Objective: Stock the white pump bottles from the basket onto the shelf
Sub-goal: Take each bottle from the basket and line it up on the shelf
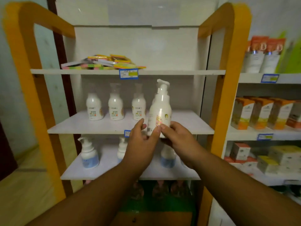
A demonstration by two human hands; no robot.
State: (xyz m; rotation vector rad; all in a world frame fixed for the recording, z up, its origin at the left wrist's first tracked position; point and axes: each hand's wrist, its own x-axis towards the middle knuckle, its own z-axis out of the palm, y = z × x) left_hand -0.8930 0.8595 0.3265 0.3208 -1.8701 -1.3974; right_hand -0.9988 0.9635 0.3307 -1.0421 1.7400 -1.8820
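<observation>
Both hands hold a white pump bottle (pixel 160 111) upright at the front edge of the middle shelf (pixel 187 126).

The two forearms rise from the bottom corners of the view and meet near its centre. The left hand (pixel 141 144) curls thumb and fingers round the bottle's lower left side, and the right hand (pixel 179 139) grips the lower right side with the thumb in front. The pump head points to 12 o'clock. Fingers cover the base, so whether it touches the board cannot be told. At 9 o'clock from it, three like bottles (pixel 115 106) stand in a row further back on the same shelf, their print too blurred to read. At 6 o'clock, blue-labelled pump bottles (pixel 89 154) stand on the lower shelf (pixel 105 175), two of them partly hidden behind the hands. A price tag (pixel 127 133) on the middle shelf's edge is cut off by the left hand.
</observation>
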